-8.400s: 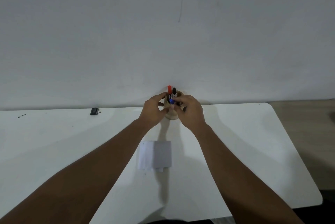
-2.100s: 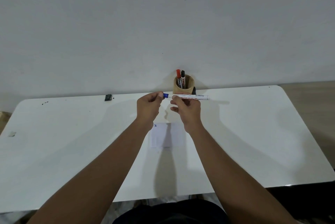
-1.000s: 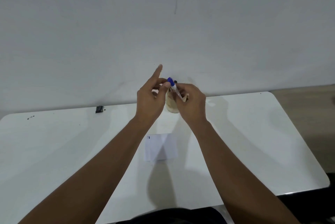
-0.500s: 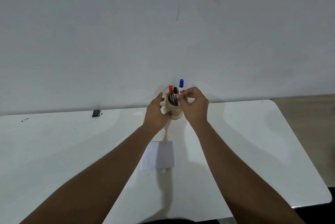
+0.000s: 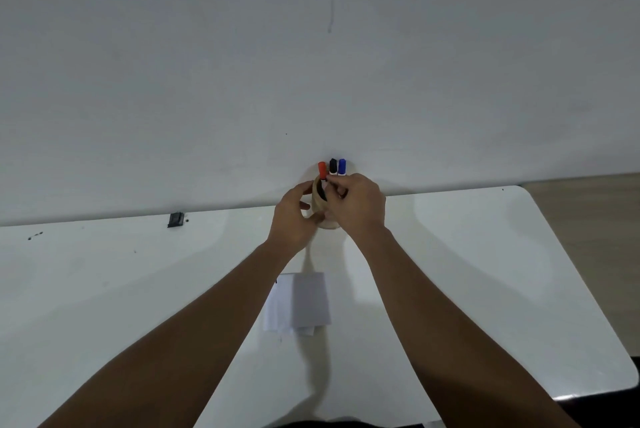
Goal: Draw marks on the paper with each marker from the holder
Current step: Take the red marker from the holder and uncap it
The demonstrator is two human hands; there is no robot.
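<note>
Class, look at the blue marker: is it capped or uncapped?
Capped. The blue marker stands upright in the holder with its blue cap on top, beside the black marker.

Just beyond the fingertips of the right hand [image 5: 358, 205], the three marker caps look like smooth plastic: the red cap [image 5: 322, 169], the black cap [image 5: 332, 166] and the blue cap [image 5: 342, 166], each with a slight sheen. Between the fingers of both hands, the holder [image 5: 318, 197] looks like pale matt wood or card; which cannot be told. Nearer than the fingers, the paper [image 5: 298, 303] lies matt on the smooth, faintly glossy white table [image 5: 485, 271].
</note>
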